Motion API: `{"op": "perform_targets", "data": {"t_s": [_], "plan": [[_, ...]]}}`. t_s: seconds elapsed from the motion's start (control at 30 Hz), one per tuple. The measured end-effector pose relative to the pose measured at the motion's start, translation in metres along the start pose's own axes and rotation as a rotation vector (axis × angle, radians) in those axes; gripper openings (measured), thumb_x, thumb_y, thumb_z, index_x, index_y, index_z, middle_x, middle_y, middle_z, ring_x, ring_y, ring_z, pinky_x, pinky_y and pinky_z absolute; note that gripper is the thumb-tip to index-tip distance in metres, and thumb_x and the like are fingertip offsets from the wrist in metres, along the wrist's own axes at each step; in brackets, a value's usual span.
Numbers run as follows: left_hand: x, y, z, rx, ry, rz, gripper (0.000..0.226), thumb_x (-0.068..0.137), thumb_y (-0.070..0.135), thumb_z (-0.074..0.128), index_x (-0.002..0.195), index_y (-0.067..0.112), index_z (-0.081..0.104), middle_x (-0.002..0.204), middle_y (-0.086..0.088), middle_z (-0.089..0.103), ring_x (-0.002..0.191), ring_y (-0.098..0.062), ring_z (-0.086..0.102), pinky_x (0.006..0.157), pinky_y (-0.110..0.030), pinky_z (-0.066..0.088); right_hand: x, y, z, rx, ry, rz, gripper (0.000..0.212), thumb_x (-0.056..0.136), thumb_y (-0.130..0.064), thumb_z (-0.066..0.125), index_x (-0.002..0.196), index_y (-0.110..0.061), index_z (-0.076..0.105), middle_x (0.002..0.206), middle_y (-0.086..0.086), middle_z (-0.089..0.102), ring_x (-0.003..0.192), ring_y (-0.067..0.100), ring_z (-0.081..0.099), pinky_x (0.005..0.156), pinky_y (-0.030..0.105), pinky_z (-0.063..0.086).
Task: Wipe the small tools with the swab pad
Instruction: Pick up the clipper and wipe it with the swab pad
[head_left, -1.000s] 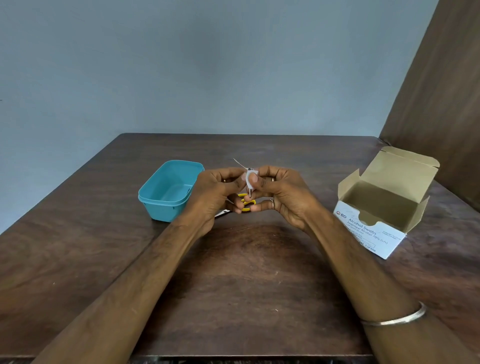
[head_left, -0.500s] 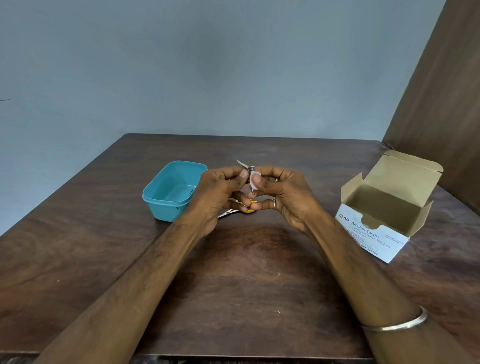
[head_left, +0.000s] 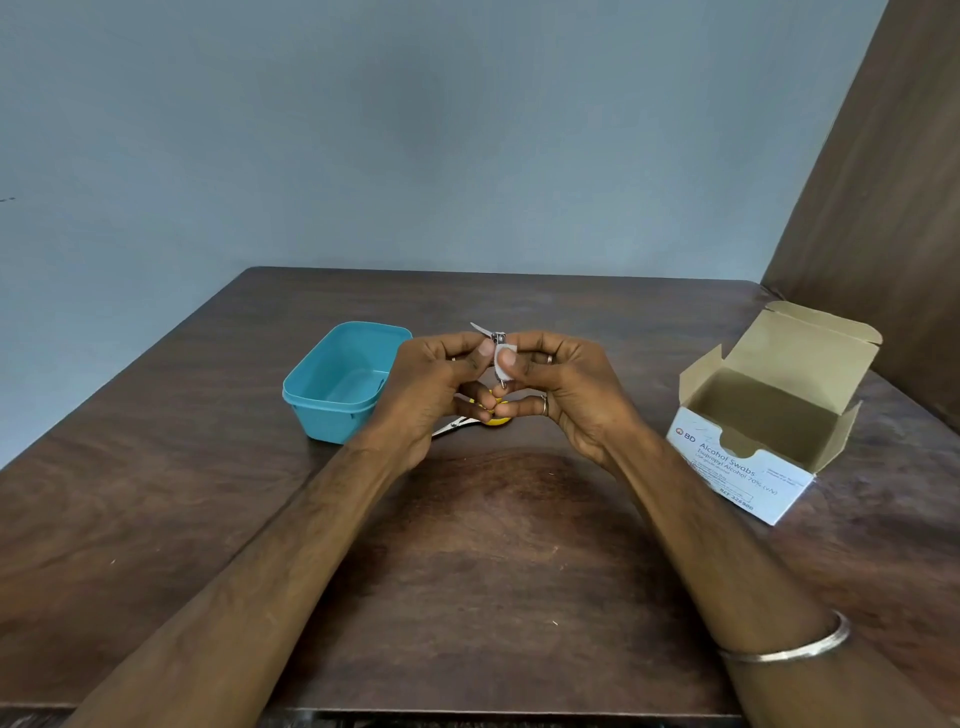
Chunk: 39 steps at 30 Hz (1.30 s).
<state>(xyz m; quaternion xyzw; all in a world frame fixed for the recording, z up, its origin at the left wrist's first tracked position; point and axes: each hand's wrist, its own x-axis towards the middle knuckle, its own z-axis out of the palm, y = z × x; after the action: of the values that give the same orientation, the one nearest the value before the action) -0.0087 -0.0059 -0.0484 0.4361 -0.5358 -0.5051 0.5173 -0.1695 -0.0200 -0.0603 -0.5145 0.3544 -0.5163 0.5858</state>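
Observation:
Both hands meet above the middle of the brown table (head_left: 493, 571). My left hand (head_left: 431, 384) pinches a small metal nail clipper (head_left: 491, 335), its lever sticking up and left. My right hand (head_left: 561, 384) presses a white swab pad (head_left: 503, 364) against the clipper with thumb and forefinger. Under the hands, small scissors (head_left: 457, 425) with yellow handles lie on the table, partly hidden by my fingers.
A teal plastic tub (head_left: 332, 410) stands open just left of my left hand. An open alcohol swab box (head_left: 748, 467) sits at the right. A brown panel (head_left: 883, 208) rises behind the box at the table's right edge.
The pad has slid down along the clipper, so the clipper's head and lever now show above my fingers. The hands stay in the same spot.

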Motion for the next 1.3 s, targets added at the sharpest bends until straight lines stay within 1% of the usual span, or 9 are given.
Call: {"op": "perform_targets", "data": {"t_s": [0.07, 0.17, 0.37, 0.53, 0.73, 0.87, 1.0, 1.2, 1.3], "plan": [[0.0012, -0.0005, -0.0011, -0.006, 0.009, 0.005, 0.016, 0.093, 0.015, 0.061, 0.103, 0.009, 0.073, 0.071, -0.015, 0.071, 0.055, -0.019, 0.063, 0.055, -0.031, 0.059, -0.0005, -0.0006, 0.0, -0.005, -0.007, 0.001, 0.019, 0.086, -0.002, 0.071, 0.105, 0.001, 0.07, 0.079, 0.013, 0.071, 0.068, 0.025, 0.071, 0.06, 0.035, 0.062], [0.0013, -0.0008, 0.0003, -0.011, 0.054, 0.044, 0.012, 0.091, 0.014, 0.064, 0.098, 0.01, 0.074, 0.069, -0.016, 0.071, 0.053, -0.02, 0.066, 0.056, -0.031, 0.061, -0.0009, -0.0019, 0.0004, -0.007, 0.015, 0.003, 0.021, 0.085, 0.0, 0.073, 0.106, -0.001, 0.07, 0.077, 0.009, 0.072, 0.07, 0.023, 0.071, 0.061, 0.038, 0.063], [-0.0005, -0.004, 0.0041, 0.029, 0.091, 0.118, 0.007, 0.087, 0.01, 0.069, 0.093, 0.011, 0.073, 0.071, -0.009, 0.073, 0.059, -0.022, 0.07, 0.055, -0.03, 0.06, -0.0019, -0.002, -0.0021, -0.08, 0.078, 0.003, 0.008, 0.086, -0.014, 0.075, 0.093, -0.011, 0.074, 0.085, 0.007, 0.075, 0.078, 0.024, 0.074, 0.053, 0.036, 0.06], [-0.0009, -0.0056, 0.0063, 0.073, 0.094, 0.15, 0.018, 0.09, 0.007, 0.066, 0.106, 0.004, 0.072, 0.077, -0.01, 0.073, 0.058, -0.019, 0.069, 0.053, -0.028, 0.059, -0.0042, -0.0045, -0.0018, -0.076, 0.044, 0.048, 0.013, 0.086, -0.024, 0.074, 0.091, -0.012, 0.074, 0.079, 0.011, 0.074, 0.074, 0.023, 0.073, 0.052, 0.034, 0.057], [-0.0005, -0.0054, 0.0036, 0.086, 0.056, 0.13, 0.016, 0.09, 0.006, 0.064, 0.102, 0.012, 0.073, 0.074, 0.0, 0.074, 0.058, -0.018, 0.068, 0.054, -0.028, 0.06, -0.0043, -0.0046, 0.0004, -0.058, 0.038, 0.105, 0.025, 0.078, -0.034, 0.076, 0.092, -0.013, 0.073, 0.087, 0.012, 0.073, 0.073, 0.022, 0.073, 0.051, 0.033, 0.056], [-0.0004, -0.0054, 0.0026, 0.088, 0.025, 0.116, 0.021, 0.089, 0.002, 0.065, 0.107, 0.01, 0.072, 0.082, -0.007, 0.075, 0.061, -0.02, 0.068, 0.056, -0.03, 0.06, -0.0043, -0.0035, -0.0008, -0.054, 0.019, 0.108, 0.028, 0.078, -0.029, 0.076, 0.096, -0.009, 0.071, 0.09, 0.014, 0.075, 0.076, 0.023, 0.074, 0.053, 0.033, 0.057], [-0.0003, -0.0046, 0.0021, 0.1, 0.006, 0.11, 0.024, 0.086, 0.002, 0.067, 0.109, 0.01, 0.072, 0.085, -0.008, 0.076, 0.063, -0.018, 0.069, 0.058, -0.03, 0.06, -0.0033, -0.0013, -0.0031, -0.035, 0.003, 0.094, 0.011, 0.086, -0.017, 0.073, 0.093, -0.01, 0.07, 0.092, 0.012, 0.077, 0.079, 0.026, 0.075, 0.057, 0.035, 0.059], [-0.0008, -0.0062, 0.0023, 0.108, -0.018, 0.104, 0.026, 0.086, 0.007, 0.069, 0.112, 0.01, 0.073, 0.086, -0.013, 0.075, 0.065, -0.023, 0.069, 0.059, -0.031, 0.06, -0.0038, -0.002, -0.0027, -0.069, 0.059, 0.097, 0.023, 0.087, -0.03, 0.073, 0.095, -0.008, 0.072, 0.089, 0.015, 0.074, 0.075, 0.024, 0.073, 0.054, 0.034, 0.058], [-0.0011, -0.0058, 0.003, 0.11, -0.01, 0.104, 0.026, 0.084, 0.007, 0.071, 0.11, 0.01, 0.073, 0.085, -0.015, 0.075, 0.065, -0.024, 0.068, 0.06, -0.033, 0.061, -0.0028, 0.0, -0.0041, -0.09, 0.055, 0.087, 0.019, 0.087, -0.029, 0.073, 0.092, -0.01, 0.072, 0.084, 0.015, 0.074, 0.076, 0.025, 0.074, 0.057, 0.036, 0.059]]}}
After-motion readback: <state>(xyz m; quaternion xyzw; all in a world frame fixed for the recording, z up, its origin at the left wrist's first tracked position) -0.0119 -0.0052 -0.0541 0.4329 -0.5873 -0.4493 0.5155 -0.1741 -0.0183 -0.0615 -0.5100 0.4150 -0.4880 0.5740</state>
